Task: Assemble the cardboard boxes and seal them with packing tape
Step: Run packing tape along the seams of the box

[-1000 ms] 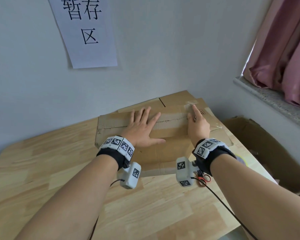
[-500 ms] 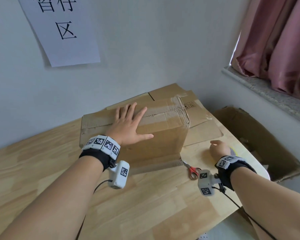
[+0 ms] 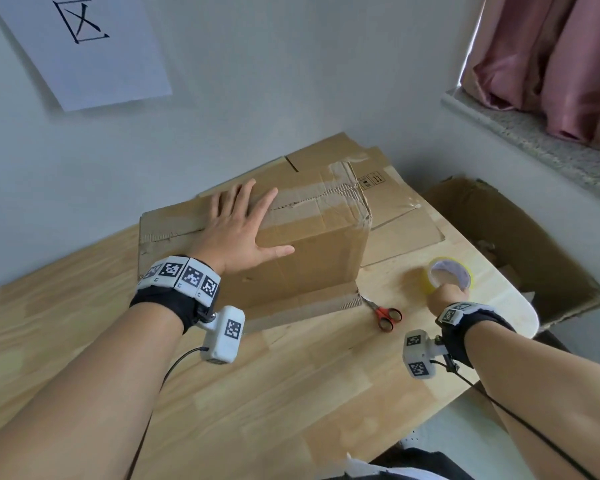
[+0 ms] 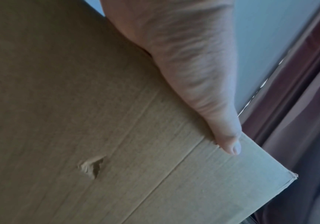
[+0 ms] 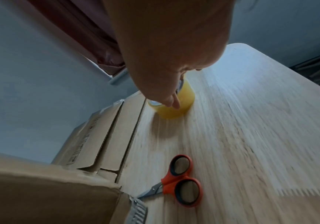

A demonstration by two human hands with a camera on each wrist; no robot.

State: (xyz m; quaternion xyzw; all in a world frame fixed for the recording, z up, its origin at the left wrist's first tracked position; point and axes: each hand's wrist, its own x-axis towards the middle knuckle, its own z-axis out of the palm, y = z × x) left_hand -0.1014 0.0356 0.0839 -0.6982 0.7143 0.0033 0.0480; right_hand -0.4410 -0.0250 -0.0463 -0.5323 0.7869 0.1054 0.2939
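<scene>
Presently at left of centre: left grip (image 3: 238, 233), fingers spread and straight, palm flat on top of the cardboard box (image 3: 309, 265), thumb laid along the near top edge. Judged to be there to pin the closed flaps and keep the box from sliding while tape is fetched. Stands upright on the worktop (image 3: 291, 393), against the far wall, with a worn tape strip (image 3: 312, 202) along the top seam and a loose bottom flap splayed toward the near side. Looks assembled but not freshly sealed.

Right of the box: flattened cardboard sheets (image 3: 399, 216) lying stacked and partly beneath it, presumably stock for later boxes. Then orange-handled scissors (image 3: 385, 315), blades tucked at the box's near right corner, kept within reach for cutting. Further right: yellowish tape roll (image 3: 447, 275) lying flat near the worktop's right edge, right grip (image 3: 444, 296) upon it. Fingertips (image 5: 172, 103) seen at the upper rim in the wrist view; cannot tell whether pinching or merely touching. Judged to be the pick-up of the tape.

Surface: pale jointed wood, rounded right corner. Room, left to right: paper notice (image 3: 84, 46) on a plain white wall at upper left, open carton (image 3: 534, 258) below the worktop's right edge, stone sill (image 3: 534, 133) and pink curtain (image 3: 551, 64) at upper right.
</scene>
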